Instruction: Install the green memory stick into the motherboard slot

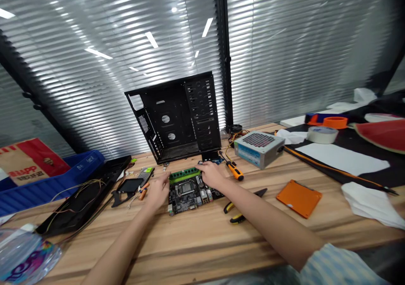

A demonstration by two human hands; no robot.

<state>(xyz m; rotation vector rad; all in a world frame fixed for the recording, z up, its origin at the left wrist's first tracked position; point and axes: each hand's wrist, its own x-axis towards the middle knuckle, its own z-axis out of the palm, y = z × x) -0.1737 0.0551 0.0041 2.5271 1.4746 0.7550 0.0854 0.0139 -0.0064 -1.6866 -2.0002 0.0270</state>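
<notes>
A motherboard [186, 192] lies flat on the wooden table, its CPU socket in the middle and its ports toward me. Along its far edge a green RAM stick [184, 174] stands in line with the memory slots. My left hand [159, 188] is closed at the stick's left end, thumb and index finger against it. At the right end my right hand [211, 174] grips with its index finger stretched along the top; its other fingers are curled and partly hidden. Whether the stick sits fully in its slot cannot be made out.
Behind the board stands an open black computer case [177, 124]. To the right are a power supply [259, 147], an orange screwdriver [234, 169], pliers [243, 207] under my right forearm, and an orange drive [299, 197]. A blue bin [79, 166] stands left.
</notes>
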